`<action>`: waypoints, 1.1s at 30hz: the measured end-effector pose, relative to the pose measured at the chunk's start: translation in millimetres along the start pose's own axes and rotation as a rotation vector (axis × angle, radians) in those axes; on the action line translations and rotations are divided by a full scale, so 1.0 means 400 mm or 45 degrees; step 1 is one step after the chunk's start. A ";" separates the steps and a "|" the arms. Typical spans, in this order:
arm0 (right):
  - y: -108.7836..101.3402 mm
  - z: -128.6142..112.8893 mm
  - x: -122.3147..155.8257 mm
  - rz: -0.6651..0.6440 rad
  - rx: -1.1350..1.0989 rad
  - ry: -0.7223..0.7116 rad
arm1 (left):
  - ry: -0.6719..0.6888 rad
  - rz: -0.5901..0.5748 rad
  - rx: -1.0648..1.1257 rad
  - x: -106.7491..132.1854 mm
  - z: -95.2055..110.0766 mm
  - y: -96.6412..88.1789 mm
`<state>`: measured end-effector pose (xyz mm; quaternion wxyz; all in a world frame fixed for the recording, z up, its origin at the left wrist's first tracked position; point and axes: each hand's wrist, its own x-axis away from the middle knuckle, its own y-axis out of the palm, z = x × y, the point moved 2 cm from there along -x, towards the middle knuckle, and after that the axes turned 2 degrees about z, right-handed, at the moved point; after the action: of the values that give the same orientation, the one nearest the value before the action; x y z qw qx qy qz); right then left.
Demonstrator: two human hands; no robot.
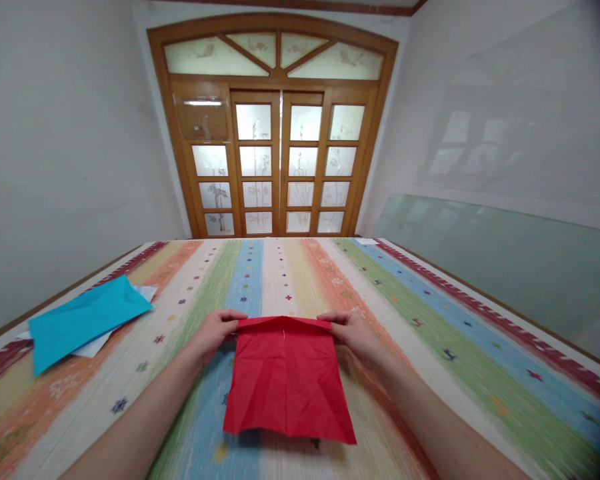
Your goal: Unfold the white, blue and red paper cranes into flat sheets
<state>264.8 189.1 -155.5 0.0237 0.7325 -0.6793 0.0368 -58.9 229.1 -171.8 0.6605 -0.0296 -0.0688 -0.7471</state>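
A red sheet of paper [287, 387] with several creases is in front of me, a fold running along its far edge. My left hand [221, 331] pinches the far left corner between thumb and fingers. At the far right corner, my right hand [351, 333] grips the paper the same way. The near edge hangs slightly off the cloth and casts a shadow under it. A short pale slit or mark shows near the middle of the fold.
A striped, patterned cloth [180, 400] covers the table. To the left lie a blue paper [87, 320] and white paper [94, 345] partly beneath it. Wooden doors with glass panes [280, 160] stand beyond the table. A pale green panel [505, 260] is along the right wall.
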 end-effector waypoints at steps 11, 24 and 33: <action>0.010 0.017 0.003 -0.023 -0.312 0.119 | 0.008 -0.052 0.159 0.002 -0.014 -0.001; 0.025 0.019 0.004 -0.081 -0.324 0.091 | 0.038 -0.025 0.102 0.010 -0.007 0.024; 0.036 0.033 -0.001 0.090 -0.201 -0.007 | 0.175 0.113 0.135 0.003 -0.018 0.037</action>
<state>250.7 187.4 -169.0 0.0784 0.7041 -0.7056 -0.0181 -44.0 225.3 -177.9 0.6967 0.0536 -0.0612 -0.7127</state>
